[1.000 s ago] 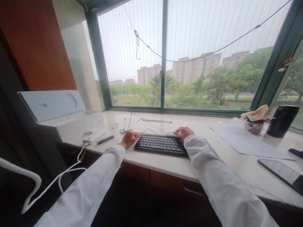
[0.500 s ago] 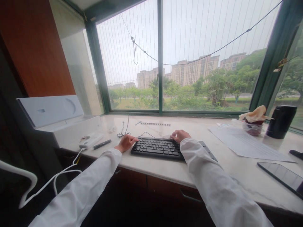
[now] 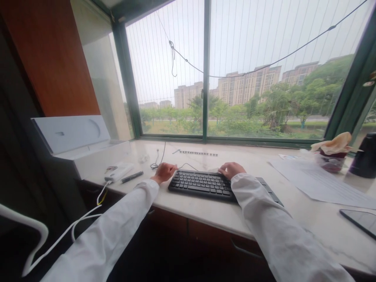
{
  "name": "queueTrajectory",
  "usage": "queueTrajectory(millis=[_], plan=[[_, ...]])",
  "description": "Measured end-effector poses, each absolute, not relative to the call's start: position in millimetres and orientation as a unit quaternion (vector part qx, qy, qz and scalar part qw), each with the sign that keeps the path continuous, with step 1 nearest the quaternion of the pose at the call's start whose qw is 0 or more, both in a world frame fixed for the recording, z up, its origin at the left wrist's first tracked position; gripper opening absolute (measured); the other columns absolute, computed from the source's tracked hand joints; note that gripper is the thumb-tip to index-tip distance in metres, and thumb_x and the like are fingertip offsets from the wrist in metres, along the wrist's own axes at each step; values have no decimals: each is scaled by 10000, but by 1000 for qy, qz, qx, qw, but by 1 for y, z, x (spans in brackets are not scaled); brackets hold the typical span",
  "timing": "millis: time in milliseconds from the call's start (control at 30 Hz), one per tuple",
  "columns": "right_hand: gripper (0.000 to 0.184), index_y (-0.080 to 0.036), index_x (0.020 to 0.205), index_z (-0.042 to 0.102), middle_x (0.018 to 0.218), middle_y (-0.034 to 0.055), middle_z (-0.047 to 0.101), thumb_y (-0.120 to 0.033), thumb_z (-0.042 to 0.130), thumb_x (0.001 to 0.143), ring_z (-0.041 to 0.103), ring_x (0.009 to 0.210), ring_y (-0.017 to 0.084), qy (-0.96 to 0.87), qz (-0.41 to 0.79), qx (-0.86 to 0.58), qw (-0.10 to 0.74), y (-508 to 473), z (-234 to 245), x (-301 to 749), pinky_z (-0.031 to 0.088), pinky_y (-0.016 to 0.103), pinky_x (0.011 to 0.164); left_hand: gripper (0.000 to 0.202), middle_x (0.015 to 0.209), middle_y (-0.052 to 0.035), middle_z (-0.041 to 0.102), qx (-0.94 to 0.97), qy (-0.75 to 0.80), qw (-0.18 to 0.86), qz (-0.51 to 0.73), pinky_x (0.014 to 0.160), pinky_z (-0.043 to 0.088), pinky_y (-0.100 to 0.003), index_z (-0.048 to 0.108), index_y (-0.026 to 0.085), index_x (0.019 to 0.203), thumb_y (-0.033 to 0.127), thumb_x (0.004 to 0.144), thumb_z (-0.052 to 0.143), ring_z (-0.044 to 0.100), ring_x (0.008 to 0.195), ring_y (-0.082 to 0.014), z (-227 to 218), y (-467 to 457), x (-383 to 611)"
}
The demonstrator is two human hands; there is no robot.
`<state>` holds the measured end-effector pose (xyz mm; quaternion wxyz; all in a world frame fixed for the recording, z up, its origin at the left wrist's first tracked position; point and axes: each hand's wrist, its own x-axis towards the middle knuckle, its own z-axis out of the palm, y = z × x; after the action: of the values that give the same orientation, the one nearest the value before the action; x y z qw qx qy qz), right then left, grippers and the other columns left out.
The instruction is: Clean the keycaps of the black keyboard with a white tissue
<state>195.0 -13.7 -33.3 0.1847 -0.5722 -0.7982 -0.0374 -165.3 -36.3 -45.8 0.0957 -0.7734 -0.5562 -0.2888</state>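
Note:
A black keyboard (image 3: 202,183) lies on the pale countertop in front of me. At its upper left corner is my left hand (image 3: 165,172), fingers curled closed, thumb side toward the keys; whatever it may hold is too small to see. My right hand (image 3: 232,170) rests over the keyboard's back edge, right of the middle, its fingers bent and pinched together. Something whitish and thin shows by those fingertips, too blurred to name. Behind the keyboard a row of small dark pieces (image 3: 199,153) lies in a line, with a thin dark cable nearby.
To the left stand an open white box (image 3: 73,137), a white adapter with a cable (image 3: 117,171) and a black pen (image 3: 132,177). Printed paper (image 3: 317,182), a cup with a cloth on top (image 3: 331,160), a black tumbler (image 3: 364,156) and a phone (image 3: 360,222) are at right.
My left hand has risen slightly at the keyboard's left corner. My right hand stays at the back edge. The whole view has swung a little to the left.

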Motion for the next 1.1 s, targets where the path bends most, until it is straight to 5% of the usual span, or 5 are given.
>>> queueTrajectory(millis=[167, 367, 533, 800, 1100], plan=[[289, -271, 891, 767, 999, 39, 749, -414, 517, 879, 659, 918, 228, -793, -73, -579, 173, -16, -29, 193, 427, 338, 865, 471, 925, -66, 743, -718, -655, 103, -211, 768, 452, -298, 774, 255, 956, 420, 962, 333, 653, 888, -211, -18, 9, -153], [365, -246, 779, 754, 889, 62, 753, -423, 464, 914, 651, 849, 211, -789, -102, -585, 159, -16, -29, 185, 351, 370, 899, 406, 1085, -149, 690, -697, -698, 79, -144, 841, 475, -362, 708, 184, 1079, 370, 950, 370, 630, 1015, -267, -7, 87, -147], [396, -223, 743, 742, 852, 71, 741, -380, 434, 935, 638, 816, 196, -794, -147, -564, 172, -18, -27, 178, 317, 366, 858, 316, 1134, -207, 647, -697, -710, 60, -84, 867, 472, -411, 671, 139, 1104, 271, 915, 455, 619, 1061, -305, -23, 143, -151], [403, -188, 695, 715, 777, 88, 723, -328, 429, 943, 631, 756, 192, -798, -191, -544, 178, -20, -26, 170, 299, 370, 832, 381, 1266, -184, 550, -710, -698, 77, -55, 912, 439, -415, 560, 227, 1288, 246, 928, 434, 591, 1107, -297, -35, 202, -163], [405, -200, 672, 698, 763, 74, 728, -334, 429, 943, 635, 745, 183, -799, -186, -541, 185, -18, -28, 167, 322, 371, 853, 298, 1216, -137, 592, -728, -677, 94, -45, 882, 442, -352, 642, 254, 1158, 263, 908, 481, 608, 1060, -254, -46, 216, -153]])
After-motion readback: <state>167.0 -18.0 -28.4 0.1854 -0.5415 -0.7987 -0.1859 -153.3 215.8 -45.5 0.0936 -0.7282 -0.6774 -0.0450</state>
